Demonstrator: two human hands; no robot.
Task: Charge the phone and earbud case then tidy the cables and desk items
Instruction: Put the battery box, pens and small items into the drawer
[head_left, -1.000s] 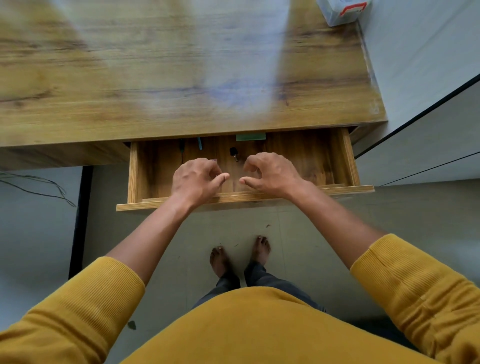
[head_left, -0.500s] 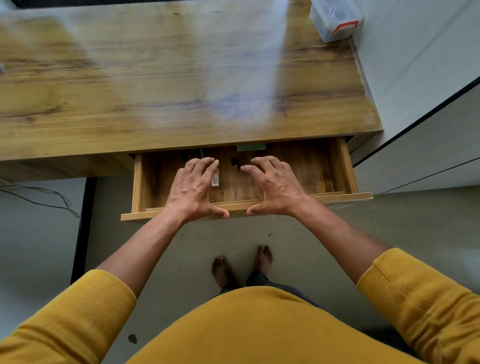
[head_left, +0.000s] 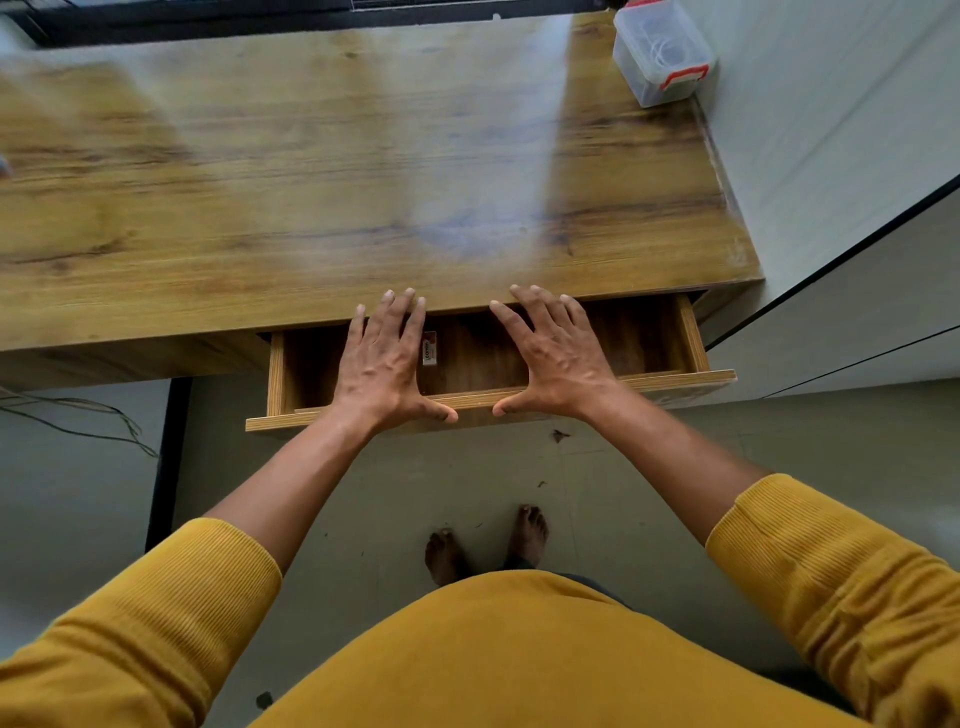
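Both arms are extended forward, sleeves pushed up. The left hand (head_left: 382, 358) and right hand (head_left: 553, 356) are held flat, palms down, fingers straight, thumbs spread inward.

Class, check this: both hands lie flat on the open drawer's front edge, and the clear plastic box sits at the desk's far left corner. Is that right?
Not quite. The head view shows the box at the desk's far right corner. The rest holds: left hand and right hand lie flat on the open drawer's front edge.
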